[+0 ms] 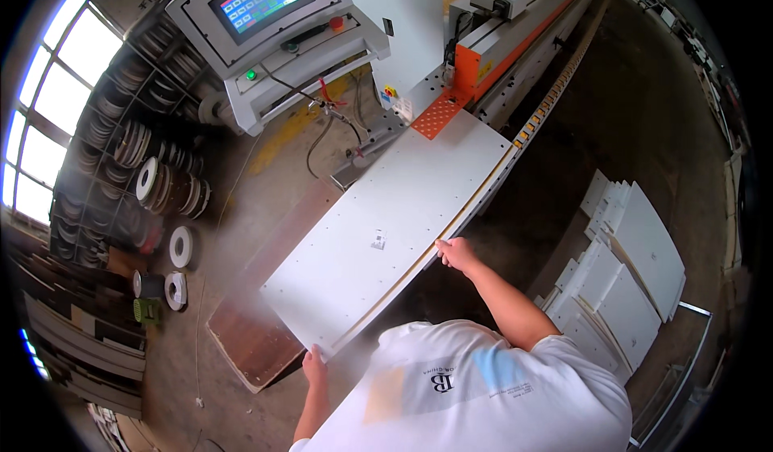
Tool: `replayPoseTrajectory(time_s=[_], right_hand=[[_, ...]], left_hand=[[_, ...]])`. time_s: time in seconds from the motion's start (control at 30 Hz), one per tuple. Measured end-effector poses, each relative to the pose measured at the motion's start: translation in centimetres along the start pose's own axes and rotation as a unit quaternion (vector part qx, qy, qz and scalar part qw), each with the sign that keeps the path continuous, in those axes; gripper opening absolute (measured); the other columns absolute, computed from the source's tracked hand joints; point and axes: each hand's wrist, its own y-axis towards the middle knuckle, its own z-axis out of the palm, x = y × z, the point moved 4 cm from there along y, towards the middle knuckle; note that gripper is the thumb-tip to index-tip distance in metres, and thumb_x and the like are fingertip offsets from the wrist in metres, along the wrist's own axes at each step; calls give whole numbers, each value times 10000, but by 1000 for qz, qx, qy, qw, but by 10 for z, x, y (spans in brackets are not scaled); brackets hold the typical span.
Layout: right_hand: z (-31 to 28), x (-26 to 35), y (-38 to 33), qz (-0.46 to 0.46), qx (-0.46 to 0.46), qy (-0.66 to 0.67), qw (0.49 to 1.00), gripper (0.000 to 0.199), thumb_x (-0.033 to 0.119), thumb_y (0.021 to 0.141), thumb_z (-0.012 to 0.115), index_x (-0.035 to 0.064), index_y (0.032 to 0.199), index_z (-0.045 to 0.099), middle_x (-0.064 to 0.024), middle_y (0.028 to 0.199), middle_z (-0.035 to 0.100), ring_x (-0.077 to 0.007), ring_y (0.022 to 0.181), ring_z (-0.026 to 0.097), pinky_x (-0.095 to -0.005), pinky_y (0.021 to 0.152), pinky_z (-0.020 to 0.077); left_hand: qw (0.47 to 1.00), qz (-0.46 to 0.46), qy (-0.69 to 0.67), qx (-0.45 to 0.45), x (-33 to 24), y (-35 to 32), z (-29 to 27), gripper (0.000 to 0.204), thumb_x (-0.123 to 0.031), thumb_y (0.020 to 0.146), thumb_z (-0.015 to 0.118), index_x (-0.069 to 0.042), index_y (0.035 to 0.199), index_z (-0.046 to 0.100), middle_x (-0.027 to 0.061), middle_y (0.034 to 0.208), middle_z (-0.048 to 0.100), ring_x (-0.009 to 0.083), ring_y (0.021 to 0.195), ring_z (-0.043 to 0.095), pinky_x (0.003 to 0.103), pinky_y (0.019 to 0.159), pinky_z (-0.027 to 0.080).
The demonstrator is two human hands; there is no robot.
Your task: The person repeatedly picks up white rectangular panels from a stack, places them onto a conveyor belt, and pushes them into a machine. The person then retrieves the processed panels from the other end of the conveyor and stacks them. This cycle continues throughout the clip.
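a long white board [394, 218] lies flat on the machine bed [515, 142], its far end at the orange plate [439, 114], its near corner overhanging. the left hand [314, 365] grips that near corner; the right hand [456, 252] closes on the long right edge. it looks like feeding; pushing on calls for keeping the edge along the bed. a control panel [270, 29] stands left, tape rolls [173, 190] lie beyond, stacked white boards [624, 283] right. nothing blocks the board.

both hands extended forward, left hand [315, 365] fingers curled gripping, right hand [456, 253] gripping, arm outstretched
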Motion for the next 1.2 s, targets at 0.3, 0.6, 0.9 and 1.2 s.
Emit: replayPoseTrajectory(time_s=[0.3, 0.6, 0.9, 1.2], right_hand=[[-39, -2, 24, -19, -10, 27, 999, 437, 375, 978, 606, 12, 739, 655, -51, 604, 625, -133, 509, 557, -298, 525, 471], [-84, -7, 52, -26, -79, 51, 995, 397, 352, 1004, 610, 25, 782, 643, -29, 637, 601, -108, 553, 542, -270, 540, 454], [-75, -32, -24, -54, -111, 203, 971, 275, 331, 1037, 574, 74, 1099, 648, -18, 854, 677, -63, 636, 559, -225, 586, 478], [-81, -253, -164, 95, -239, 242, 935, 300, 334, 1011, 615, 50, 1101, 647, -56, 830, 698, -86, 579, 560, -232, 516, 449]], left_hand=[[999, 16, -30, 18, 10, 14, 37, 431, -469, 984, 605, -64, 840, 636, -2, 634, 527, 102, 466, 444, 263, 405, 313], [998, -5, -53, 13, -68, -31, 109, 436, -504, 986, 595, -100, 824, 627, -23, 641, 512, 90, 492, 438, 267, 438, 331], [992, 2, -49, 112, -54, 1, 150, 452, -493, 991, 598, -73, 825, 625, 19, 666, 566, 113, 494, 480, 269, 429, 330], [975, 7, -63, 212, -119, -29, 223, 495, -511, 996, 583, -57, 802, 616, 77, 612, 584, 139, 429, 468, 283, 412, 329]])
